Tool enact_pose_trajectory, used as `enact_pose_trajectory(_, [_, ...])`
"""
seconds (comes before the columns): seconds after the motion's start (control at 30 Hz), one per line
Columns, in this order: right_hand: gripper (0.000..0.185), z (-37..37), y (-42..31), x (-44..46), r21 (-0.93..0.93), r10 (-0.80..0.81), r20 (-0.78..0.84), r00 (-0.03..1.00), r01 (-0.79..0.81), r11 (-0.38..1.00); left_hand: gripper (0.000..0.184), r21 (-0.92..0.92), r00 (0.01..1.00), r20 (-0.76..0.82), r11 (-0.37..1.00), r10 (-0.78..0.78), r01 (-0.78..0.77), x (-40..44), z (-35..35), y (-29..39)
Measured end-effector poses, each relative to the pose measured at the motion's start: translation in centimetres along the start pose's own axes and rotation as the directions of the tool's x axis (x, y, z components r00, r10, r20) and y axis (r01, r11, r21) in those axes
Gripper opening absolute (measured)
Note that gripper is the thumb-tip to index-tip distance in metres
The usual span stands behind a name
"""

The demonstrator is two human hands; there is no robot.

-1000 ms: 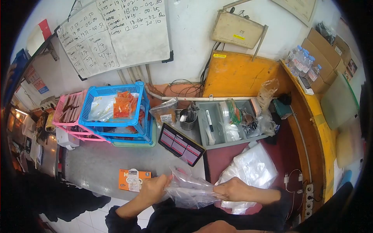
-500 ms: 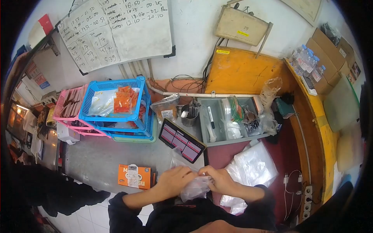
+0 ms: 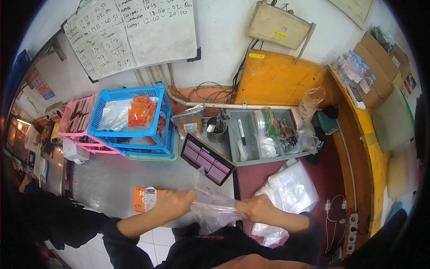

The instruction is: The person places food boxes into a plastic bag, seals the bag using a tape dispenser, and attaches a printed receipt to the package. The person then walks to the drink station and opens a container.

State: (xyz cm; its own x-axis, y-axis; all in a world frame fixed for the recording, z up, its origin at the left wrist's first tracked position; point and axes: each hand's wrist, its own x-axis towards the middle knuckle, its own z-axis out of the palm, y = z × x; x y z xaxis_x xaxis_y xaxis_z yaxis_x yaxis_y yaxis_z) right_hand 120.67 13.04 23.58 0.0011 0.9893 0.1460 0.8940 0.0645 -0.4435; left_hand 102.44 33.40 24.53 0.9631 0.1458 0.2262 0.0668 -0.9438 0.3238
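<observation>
A clear plastic bag [image 3: 212,211] is stretched between my two hands, just above the table's front edge. My left hand [image 3: 179,201] is closed on its left side, beside an orange box [image 3: 140,200] with a white label. On the other side, my right hand [image 3: 256,208] grips the bag with its fingers curled round the plastic. A tablet [image 3: 208,158] with a pink and white screen leans just beyond the bag. To the right of my right hand lies a pile of clear plastic bags [image 3: 293,190] on the dark red surface.
Blue baskets [image 3: 96,120] and pink baskets [image 3: 71,130] with packets stand at the left. A grey tray [image 3: 251,158] holds a marker and other supplies. A metal cup [image 3: 216,133] with utensils stands beside it. Another person's dark sleeve [image 3: 67,215] shows at lower left.
My hands have moved apart, the left one further left, and the bag between them is now pulled wide. The left forearm now covers part of the orange box. The view has shifted slightly.
</observation>
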Motion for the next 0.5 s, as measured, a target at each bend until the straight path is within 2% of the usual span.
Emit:
enact_pose_trajectory(0.07, [0.014,-1.3,-0.5,0.0,0.026,0.024,-0.025,0.999,-0.023,0.999,0.018,-0.001,0.998,0.036,0.999,0.045,-0.045,-0.7,-0.4,-0.7])
enact_pose_trajectory(0.13, [0.014,-2.4,-0.5,-0.4,0.039,0.042,-0.054,0.998,-0.04,0.998,0.023,0.025,0.965,-0.239,0.993,-0.107,0.116,-0.8,-0.9,-1.7])
enact_pose_trajectory(0.17, [0.014,-3.0,-0.1,-0.8,0.065,0.102,-0.146,0.984,-0.094,0.993,0.023,0.026,0.965,-0.243,0.994,-0.101,0.111,-0.9,-1.3,-2.0])
enact_pose_trajectory(0.2, [0.014,-3.2,0.1,-1.1,0.103,0.168,-0.233,0.958,-0.147,0.984,0.023,-0.114,0.92,-0.249,0.953,-0.302,0.282,-1.2,-2.1,-2.2])
enact_pose_trajectory(0.23, [0.014,-2.9,0.0,-1.1,0.109,0.176,-0.228,0.958,-0.154,0.982,0.023,-0.251,0.841,-0.217,0.861,-0.495,0.442,-1.1,-2.8,-2.0])
enact_pose_trajectory(0.27, [0.015,-2.4,-0.2,-1.0,0.196,0.287,-0.327,0.9,-0.233,0.953,0.023,-0.255,0.842,-0.206,0.858,-0.499,0.446,-0.8,-1.9,-2.0])
enact_pose_trajectory(0.3, [0.015,-2.0,0.0,-0.7,0.277,0.387,-0.419,0.821,-0.29,0.916,0.023,-0.299,0.77,-0.407,0.868,-0.491,0.396,0.3,0.0,-2.0])
enact_pose_trajectory(0.33, [0.017,-0.9,0.4,-0.3,0.328,0.404,-0.486,0.775,-0.267,0.906,0.023,-0.328,0.657,-0.591,0.883,-0.469,0.335,1.6,1.0,-1.5])
enact_pose_trajectory(0.37, [0.017,-0.2,0.6,0.3,0.325,0.402,-0.489,0.774,-0.266,0.907,0.023,-0.329,0.657,-0.593,0.885,-0.466,0.331,2.9,1.0,-0.7])
enact_pose_trajectory(0.4, [0.015,0.6,0.5,0.8,0.251,0.322,-0.488,0.811,-0.223,0.942,0.021,-0.053,0.734,-0.653,0.978,-0.186,0.201,4.2,0.6,0.4])
enact_pose_trajectory(0.43, [0.014,1.3,0.3,1.1,0.179,0.243,-0.479,0.843,-0.178,0.968,0.02,0.086,0.765,-0.643,0.988,-0.042,0.126,4.5,1.1,0.4])
enact_pose_trajectory(0.47, [0.015,1.7,0.0,1.6,0.223,0.221,-0.441,0.87,-0.133,0.966,0.019,0.221,0.779,-0.618,0.974,0.103,0.047,4.7,1.6,0.4])
enact_pose_trajectory(0.5, [0.015,2.3,0.4,1.8,0.228,0.23,-0.434,0.871,-0.141,0.963,0.017,0.135,0.829,-0.556,0.991,0.061,0.018,4.6,3.7,-0.8])
